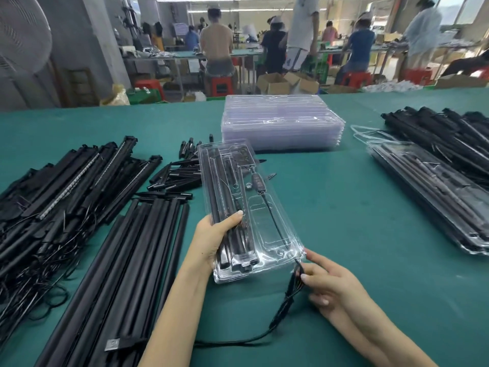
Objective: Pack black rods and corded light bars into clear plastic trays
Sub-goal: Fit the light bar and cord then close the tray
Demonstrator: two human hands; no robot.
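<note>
Fingers of the left hand [214, 238] curl around the near end of one clear tray [246, 207], thumb pressed on the black rods [225, 197] inside, roughly four. The right hand [326, 283] pinches one black cord [284, 304] trailing from the tray's corner onto the green table [344, 207]. One stack of empty trays [281, 123] sits beyond.

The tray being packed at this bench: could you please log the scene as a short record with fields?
tray in work: clear plastic tray, black rods already in its left channels
left hand: grips the tray's near left edge, thumb over the rods
right hand: pinches the black cord trailing off the tray's near right corner
empty trays: stack behind
filled trays: pile at right
surface: green table
</note>
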